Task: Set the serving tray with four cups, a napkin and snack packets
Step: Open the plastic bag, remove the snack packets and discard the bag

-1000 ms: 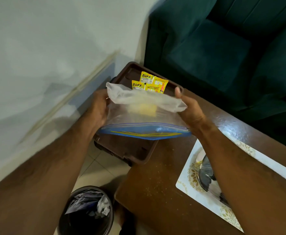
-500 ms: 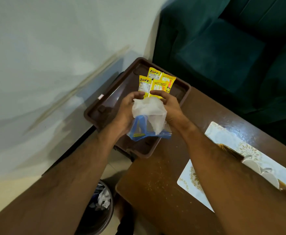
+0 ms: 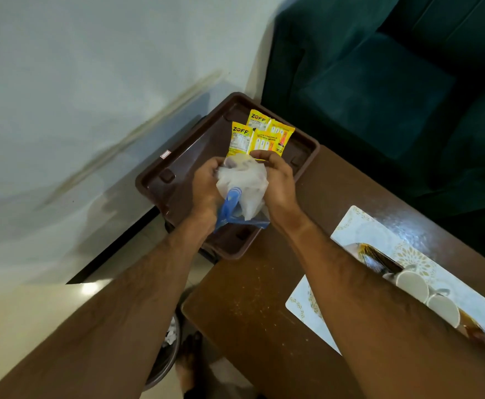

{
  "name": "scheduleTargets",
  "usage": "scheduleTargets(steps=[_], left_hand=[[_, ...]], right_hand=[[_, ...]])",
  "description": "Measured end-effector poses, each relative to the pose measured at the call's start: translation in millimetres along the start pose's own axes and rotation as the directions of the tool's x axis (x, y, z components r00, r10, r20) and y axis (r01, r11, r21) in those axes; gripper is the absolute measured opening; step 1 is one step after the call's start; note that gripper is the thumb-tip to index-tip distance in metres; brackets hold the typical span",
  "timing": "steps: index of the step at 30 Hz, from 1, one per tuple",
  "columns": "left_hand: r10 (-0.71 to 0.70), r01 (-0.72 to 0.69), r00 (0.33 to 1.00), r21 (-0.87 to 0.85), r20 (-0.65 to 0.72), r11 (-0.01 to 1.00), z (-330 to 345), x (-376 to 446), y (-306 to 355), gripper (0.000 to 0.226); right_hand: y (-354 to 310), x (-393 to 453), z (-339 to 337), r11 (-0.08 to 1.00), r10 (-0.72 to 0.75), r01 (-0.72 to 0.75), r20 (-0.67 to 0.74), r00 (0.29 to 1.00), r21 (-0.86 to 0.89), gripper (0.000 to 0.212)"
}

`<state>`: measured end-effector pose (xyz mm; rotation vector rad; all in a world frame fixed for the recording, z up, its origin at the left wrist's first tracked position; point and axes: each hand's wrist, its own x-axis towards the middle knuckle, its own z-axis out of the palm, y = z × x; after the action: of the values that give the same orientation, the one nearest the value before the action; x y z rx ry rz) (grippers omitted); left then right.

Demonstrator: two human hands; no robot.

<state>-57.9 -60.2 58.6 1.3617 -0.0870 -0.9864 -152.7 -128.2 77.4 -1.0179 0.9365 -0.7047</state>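
Brown counter (image 3: 264,306) carries the serving tray (image 3: 178,194), with snack packets (image 3: 260,136) at its far end. Left hand (image 3: 206,185) and right hand (image 3: 278,182) both clutch a crumpled plastic bag (image 3: 242,185) above it; better keep it bunched tight and clear of the packets.

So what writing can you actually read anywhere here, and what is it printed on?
"ZOFF" on the back yellow packet in the tray.
"ZOFF" on the left yellow packet.
Perhaps "SOYA CHUNKS" on the front yellow packet, but it is blurred.
The packets' fine print is too small to read.
The small white sticker on the tray rim is unreadable.
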Motion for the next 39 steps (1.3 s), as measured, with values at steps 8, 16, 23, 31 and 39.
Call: scheduleTargets(steps=[8,16,23,31,39], left_hand=[[0.067,-0.078,0.995,-0.154,-0.07,0.985,-21,2,14,0.023],[0.165,-0.183,0.98,-0.171,-0.115,0.968,-105,-4,27,0.059],[0.567,-0.461,0.819,0.49,-0.086,0.74,-210,-51,0,0.04],[0.352,-0.271,0.935,0.742,0.05,0.613,-327,-105,-44,0.063],[0.142,0.106,0.968,0.852,-0.206,0.513,-368,-135,-128,0.064]], right_hand=[[4,-12,18,0.98,0.022,0.009,0.153,0.988,-0.199,0.058],[41,-34,90,0.824,-0.248,0.35,0.272,0.93,-0.445,0.069],[96,-82,151,0.784,-0.167,0.382,0.426,0.889,-0.489,0.067],[173,-130,184,0.659,0.063,0.335,0.493,0.868,-0.673,0.06],[260,-175,172,0.314,0.232,0.418,0.495,0.837,-0.853,0.057]])
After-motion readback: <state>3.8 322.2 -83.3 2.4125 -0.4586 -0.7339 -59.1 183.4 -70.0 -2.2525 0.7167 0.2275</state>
